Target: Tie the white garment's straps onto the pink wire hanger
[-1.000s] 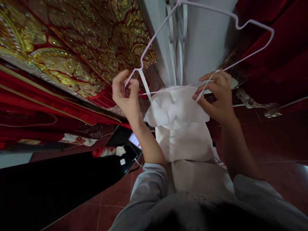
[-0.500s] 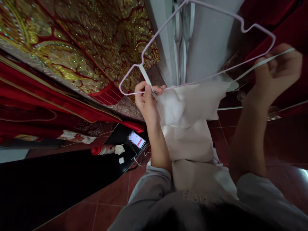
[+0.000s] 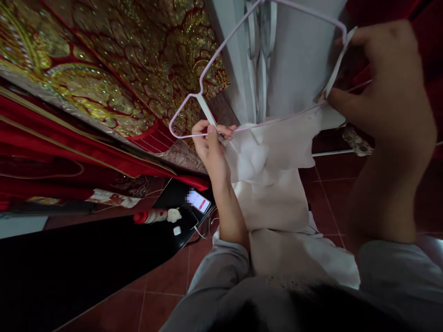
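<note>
A pale pink hanger spans the upper middle. My left hand is closed on its lower bar near the left end, where a white strap loops over the hanger's notch. From the bar hangs a cream-white garment. On the right, my right hand pinches the other white strap, stretched up beside the hanger's right notch. The hanger's right end is mostly hidden behind that hand.
Gold-sequined red garments hang at the left. Below them, a black table holds a lit phone, a red-capped bottle and a small white case. A grey-white panel stands behind the hanger.
My right hand has moved left and up, bringing the strap from beyond the hanger's right end to its right notch. My left hand has kept its hold, almost in place.
</note>
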`<action>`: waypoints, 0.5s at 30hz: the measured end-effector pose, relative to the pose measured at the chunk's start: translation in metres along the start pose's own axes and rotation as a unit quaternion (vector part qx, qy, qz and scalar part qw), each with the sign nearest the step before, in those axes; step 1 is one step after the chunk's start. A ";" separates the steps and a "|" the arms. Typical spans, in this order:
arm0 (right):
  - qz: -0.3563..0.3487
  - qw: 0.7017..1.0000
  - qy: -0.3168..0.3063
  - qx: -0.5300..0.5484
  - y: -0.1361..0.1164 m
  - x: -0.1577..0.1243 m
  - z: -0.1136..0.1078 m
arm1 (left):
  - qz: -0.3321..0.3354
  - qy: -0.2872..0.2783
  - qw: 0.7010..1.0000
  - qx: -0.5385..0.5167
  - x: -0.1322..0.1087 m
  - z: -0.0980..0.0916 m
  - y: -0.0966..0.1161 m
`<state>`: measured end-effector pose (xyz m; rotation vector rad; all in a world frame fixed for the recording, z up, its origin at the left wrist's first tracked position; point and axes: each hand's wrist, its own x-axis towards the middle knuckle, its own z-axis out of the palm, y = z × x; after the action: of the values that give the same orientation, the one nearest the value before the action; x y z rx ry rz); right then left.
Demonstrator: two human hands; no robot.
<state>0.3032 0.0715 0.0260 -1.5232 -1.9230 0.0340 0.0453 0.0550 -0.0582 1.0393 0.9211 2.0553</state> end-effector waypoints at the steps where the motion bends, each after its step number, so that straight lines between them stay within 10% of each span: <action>1: -0.006 1.000 0.000 0.008 -0.001 -0.007 0.002 | -0.002 -0.003 1.000 -0.001 0.000 -0.001 -0.001; 9: -0.125 0.981 -0.068 0.135 -0.016 -0.063 0.066 | -0.028 0.005 1.000 0.004 -0.006 0.006 -0.015; 15: -0.109 0.976 0.024 0.184 -0.022 -0.063 0.091 | -0.033 -0.018 0.998 0.055 -0.023 -0.005 -0.002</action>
<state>0.2432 0.0438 -0.0658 -1.0554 -1.9084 0.2413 0.0523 0.0368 -0.0712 1.0844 1.0464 1.9445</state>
